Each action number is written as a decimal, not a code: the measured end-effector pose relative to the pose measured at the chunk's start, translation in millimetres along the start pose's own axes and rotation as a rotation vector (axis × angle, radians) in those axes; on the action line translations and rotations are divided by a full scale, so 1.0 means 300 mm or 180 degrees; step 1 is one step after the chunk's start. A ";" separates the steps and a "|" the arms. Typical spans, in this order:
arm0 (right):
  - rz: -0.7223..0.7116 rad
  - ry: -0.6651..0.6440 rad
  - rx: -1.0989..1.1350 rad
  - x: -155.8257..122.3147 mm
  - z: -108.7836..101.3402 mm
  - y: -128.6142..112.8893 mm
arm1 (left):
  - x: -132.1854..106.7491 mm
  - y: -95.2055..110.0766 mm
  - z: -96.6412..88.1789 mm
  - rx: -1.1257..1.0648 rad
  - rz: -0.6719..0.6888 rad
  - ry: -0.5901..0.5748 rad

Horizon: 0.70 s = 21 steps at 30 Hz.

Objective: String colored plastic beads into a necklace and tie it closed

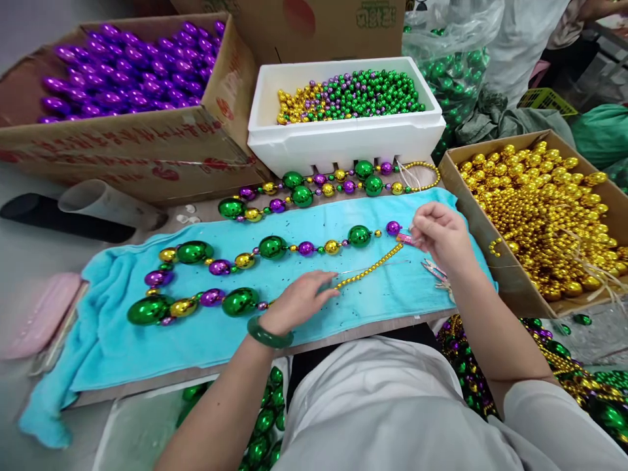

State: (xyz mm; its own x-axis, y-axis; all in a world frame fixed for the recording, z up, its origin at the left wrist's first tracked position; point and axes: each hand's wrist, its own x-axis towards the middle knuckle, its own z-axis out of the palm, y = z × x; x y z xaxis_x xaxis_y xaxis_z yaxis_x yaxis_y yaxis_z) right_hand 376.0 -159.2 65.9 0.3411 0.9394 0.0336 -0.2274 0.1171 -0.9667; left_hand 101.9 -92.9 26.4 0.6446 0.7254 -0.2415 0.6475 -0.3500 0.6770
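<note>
A necklace of large green, purple and gold beads [235, 258] lies in a loop on a turquoise towel [196, 340]. A strand of small gold beads [373, 267] runs from my left hand toward my right. My left hand [299, 301], with a green bangle on its wrist, rests on the towel and pinches the lower end of the gold strand. My right hand [439, 239] is closed in a pinch at the strand's upper end, beside a small pink piece [405, 238] and the purple end bead. Small snips [439, 275] lie under my right wrist.
A second bead necklace [314, 186] lies behind the towel. A white foam box [343, 134] holds mixed small beads. A cardboard box of purple beads [127, 65] stands back left, a box of gold beads [540, 209] on the right. More beads lie below.
</note>
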 end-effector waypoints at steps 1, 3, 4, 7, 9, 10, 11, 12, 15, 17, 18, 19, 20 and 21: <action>0.0095 -0.0204 -0.0088 -0.008 0.012 0.004 | 0.015 0.037 0.003 0.0059 0.0134 0.0253; 0.0169 -0.0464 -0.0245 -0.029 0.041 0.007 | 0.053 0.127 0.017 -0.0156 0.0436 0.0737; 0.0153 -0.0512 -0.0306 -0.041 0.055 0.005 | 0.075 0.174 0.029 -0.0428 0.0597 0.0840; -0.0056 -0.0440 -0.0449 -0.077 0.082 -0.010 | 0.138 0.289 0.075 -0.1560 0.0750 0.0275; -0.0202 -0.0326 -0.0487 -0.092 0.076 -0.020 | 0.170 0.332 0.104 -0.2257 0.0550 -0.0313; -0.0234 -0.0267 -0.0495 -0.093 0.065 -0.022 | 0.183 0.344 0.115 -0.2504 0.0419 -0.0542; -0.0245 -0.0214 -0.0514 -0.088 0.047 -0.020 | 0.194 0.351 0.122 -0.2645 0.0296 -0.0695; -0.0260 -0.0155 -0.0574 -0.077 0.021 -0.014 | 0.203 0.354 0.126 -0.2673 0.0201 -0.0771; -0.0429 0.0164 -0.1421 -0.012 -0.094 0.031 | 0.227 0.347 0.118 -0.2336 0.0029 -0.0469; -0.0426 0.0435 -0.2772 0.042 -0.186 0.080 | 0.236 0.331 0.101 -0.2131 -0.0023 -0.0017; -0.0185 0.0418 -0.3562 0.065 -0.229 0.105 | 0.239 0.319 0.092 -0.2100 -0.0045 0.0161; 0.0075 0.0280 -0.4211 0.085 -0.266 0.130 | 0.239 0.306 0.082 -0.2097 -0.0060 0.0295; 0.0267 0.0157 -0.4626 0.101 -0.296 0.151 | 0.238 0.293 0.072 -0.2104 -0.0061 0.0401; 0.0410 0.0032 -0.4895 0.113 -0.319 0.166 | 0.236 0.280 0.062 -0.2105 -0.0041 0.0487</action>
State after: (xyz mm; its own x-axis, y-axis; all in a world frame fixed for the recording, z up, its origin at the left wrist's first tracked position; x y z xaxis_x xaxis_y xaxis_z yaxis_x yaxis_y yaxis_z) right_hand 463.6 -152.4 -5.4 0.4010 0.9139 -0.0633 0.8712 -0.4018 -0.2821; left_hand 209.5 -82.2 53.4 0.5423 0.8198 -0.1842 0.2384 0.0601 0.9693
